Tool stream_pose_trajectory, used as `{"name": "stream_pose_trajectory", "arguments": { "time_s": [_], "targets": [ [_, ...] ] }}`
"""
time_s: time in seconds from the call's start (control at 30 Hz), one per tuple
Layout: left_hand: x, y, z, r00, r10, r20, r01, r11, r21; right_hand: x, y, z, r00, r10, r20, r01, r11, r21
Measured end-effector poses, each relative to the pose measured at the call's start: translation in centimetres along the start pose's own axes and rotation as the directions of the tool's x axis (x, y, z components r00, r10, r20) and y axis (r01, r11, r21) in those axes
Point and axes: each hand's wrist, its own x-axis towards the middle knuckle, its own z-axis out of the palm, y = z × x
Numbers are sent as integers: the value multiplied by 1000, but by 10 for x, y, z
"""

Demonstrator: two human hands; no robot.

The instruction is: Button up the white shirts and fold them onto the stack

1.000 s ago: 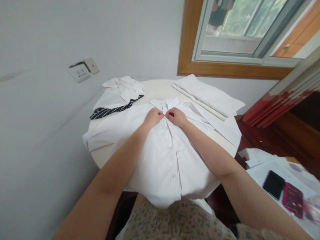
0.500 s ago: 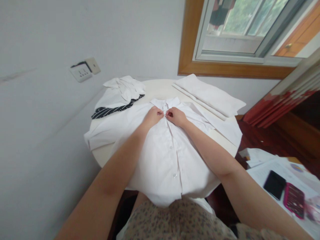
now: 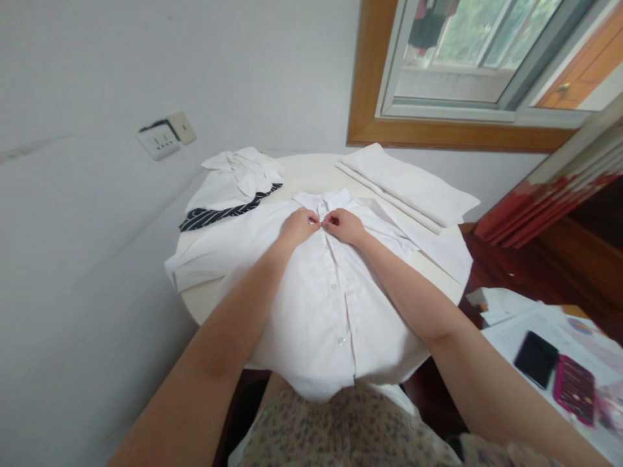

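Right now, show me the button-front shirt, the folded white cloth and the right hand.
Button-front shirt [image 3: 311, 308], head view: front panel, beside the button line.
Folded white cloth [image 3: 409, 183], head view: middle of its top face.
Right hand [image 3: 346, 226], head view: back of the hand.

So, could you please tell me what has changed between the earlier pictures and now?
Hardly anything: the view shifted very slightly, and nothing was visibly taken or let go. The left hand and right hand stay pinched at the front of the white shirt, just below its collar. The folded white cloth and bundled garment lie as they were.
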Motion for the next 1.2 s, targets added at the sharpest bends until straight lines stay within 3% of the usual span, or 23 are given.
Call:
{"name": "stream_pose_trajectory", "arguments": {
  "time_s": [0.17, 0.37, 0.67, 1.2],
  "targets": [
    [0, 1, 2, 1000, -8, 3, 8, 1000, 0, 5, -1, 1, 998, 57, 20, -57, 998, -1],
    [-1, -2, 5, 1000, -14, -15, 14, 1000, -2, 7, 1, 0, 998, 41, 38, -42, 999, 13],
    [3, -4, 2, 998, -33, 51, 41, 984, -171, 7, 3, -3, 996, 59, 73, -65, 995, 72],
    [4, 0, 2, 995, -83, 58, 90, 986, -141, 3, -3, 0, 998, 53, 26, -54, 998, 32]
  ]
}}
